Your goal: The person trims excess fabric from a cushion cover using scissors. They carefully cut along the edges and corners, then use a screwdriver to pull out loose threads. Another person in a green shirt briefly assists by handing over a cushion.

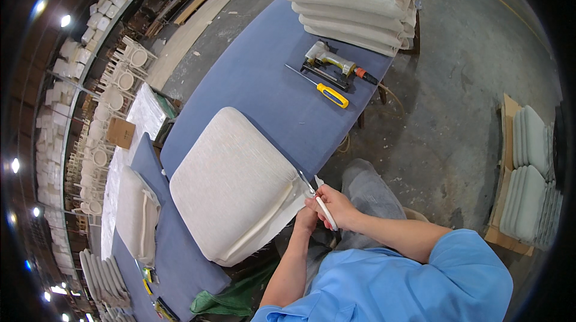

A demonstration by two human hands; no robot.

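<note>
A light beige fabric-covered seat cushion [231, 181] lies on the blue-topped table, its near side toward me. A loose strip of fabric [281, 220] with a frayed edge hangs along that side. My right hand [339, 207] is closed around white-handled scissors [324, 209], whose blades point at the cushion's right corner. A small flap of fabric stands beside the blades. Close under the scissors, my left hand [306, 219] is closed on the fabric's edge; its fingertips are partly hidden.
Farther along the blue table [258, 58] lie a yellow-handled screwdriver [332, 95], a staple gun [330, 64] with a hose, and a stack of covered cushions [354, 4]. Another cushion [135, 214] and tools lie at left. More cushions [525, 196] stand on cardboard on the right floor.
</note>
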